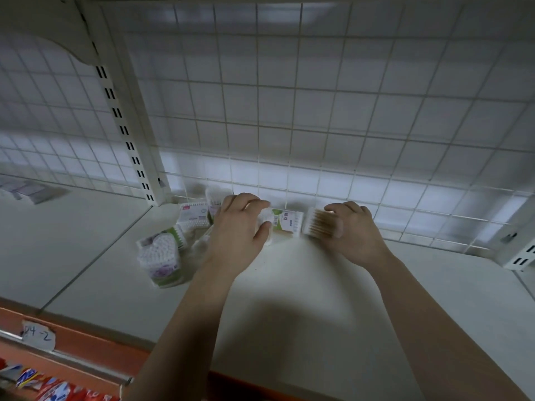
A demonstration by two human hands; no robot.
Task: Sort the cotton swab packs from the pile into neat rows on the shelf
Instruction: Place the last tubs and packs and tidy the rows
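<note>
On the white shelf [304,285], near the back grid, my left hand [240,227] grips a cotton swab pack with a green and white label [285,222], thumb and fingers curled round its left end. Right beside it, my right hand [350,227] holds a clear pack of wooden-stick swabs [317,224] from above. The two packs stand side by side, almost touching. To the left lies the pile [173,244]: a heart-shaped pack of swabs [162,253] at the front and a rectangular pack with a pink label [194,214] behind it.
A white wire grid [318,125] closes the back of the shelf. A slotted upright post [127,131] divides it from the left bay. An orange price rail with a handwritten tag [39,335] runs along the front edge; red packets [52,389] hang below.
</note>
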